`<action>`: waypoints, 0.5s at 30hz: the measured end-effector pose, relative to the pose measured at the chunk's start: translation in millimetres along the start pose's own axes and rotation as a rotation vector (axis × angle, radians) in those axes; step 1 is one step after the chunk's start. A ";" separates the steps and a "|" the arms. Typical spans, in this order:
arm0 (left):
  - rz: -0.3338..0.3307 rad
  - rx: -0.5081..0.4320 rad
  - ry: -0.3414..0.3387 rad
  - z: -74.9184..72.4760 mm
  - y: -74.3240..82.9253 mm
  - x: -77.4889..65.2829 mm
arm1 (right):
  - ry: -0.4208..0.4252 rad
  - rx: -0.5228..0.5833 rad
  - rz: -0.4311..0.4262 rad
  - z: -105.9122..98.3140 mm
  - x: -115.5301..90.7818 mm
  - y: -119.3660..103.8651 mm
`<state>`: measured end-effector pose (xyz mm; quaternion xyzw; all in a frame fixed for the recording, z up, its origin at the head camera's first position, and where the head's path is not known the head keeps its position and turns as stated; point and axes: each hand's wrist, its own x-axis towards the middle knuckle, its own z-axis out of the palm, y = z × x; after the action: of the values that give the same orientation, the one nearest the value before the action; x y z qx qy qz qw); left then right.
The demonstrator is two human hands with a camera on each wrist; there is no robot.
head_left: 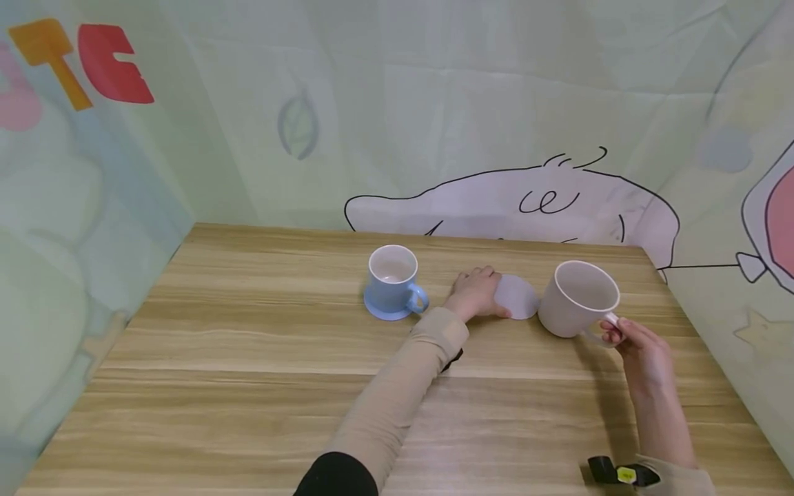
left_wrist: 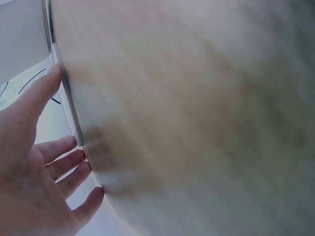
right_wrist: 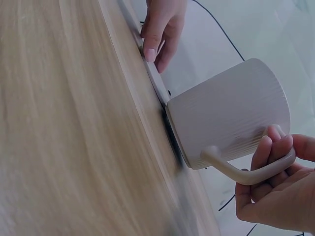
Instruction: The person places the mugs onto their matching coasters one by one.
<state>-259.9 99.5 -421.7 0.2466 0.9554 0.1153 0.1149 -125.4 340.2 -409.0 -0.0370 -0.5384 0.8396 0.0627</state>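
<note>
My right hand (head_left: 645,351) grips the handle of a white ribbed mug (head_left: 573,303) at the right; in the right wrist view, its fingers curl round the handle (right_wrist: 251,172). The mug's base is close over the table, right at the edge of a flat white round coaster (head_left: 516,297). My left hand (head_left: 476,293) holds the coaster by its rim from the left side. In the left wrist view the thumb (left_wrist: 47,86) lies on one part of the coaster's edge (left_wrist: 71,108) and the fingertips are at another, close to the tabletop.
A blue mug (head_left: 392,284) with a white inside stands on a blue round coaster (head_left: 377,310) left of my left hand, its handle toward that hand. The wooden table (head_left: 217,358) ends at a printed cloth backdrop (head_left: 397,124) behind.
</note>
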 end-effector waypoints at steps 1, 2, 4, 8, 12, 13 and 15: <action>0.000 0.001 0.001 -0.3 0.3 0.1 | -0.002 0.002 -0.002 0.3 0.6 0.2; 0.000 0.001 0.000 -0.6 0.6 0.1 | -0.003 0.006 -0.004 0.5 0.9 0.4; 0.002 0.001 0.000 -1.4 1.1 -0.2 | -0.005 0.016 -0.006 0.8 1.4 0.8; 0.005 0.001 0.001 -2.5 1.8 -0.6 | -0.006 0.026 -0.002 1.1 1.6 0.4; 0.005 0.005 -0.004 -3.1 2.2 -0.9 | -0.002 0.027 0.005 2.0 1.3 -0.4; 0.006 0.006 -0.005 -3.3 2.2 -1.2 | -0.003 0.028 0.006 2.2 1.3 -0.5; 0.004 0.006 -0.006 -3.5 2.4 -1.4 | -0.004 0.034 0.007 3.0 1.0 -0.7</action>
<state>-258.6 100.2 -417.6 0.2492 0.9548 0.1120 0.1170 -126.7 337.9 -407.1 -0.0359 -0.5239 0.8490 0.0594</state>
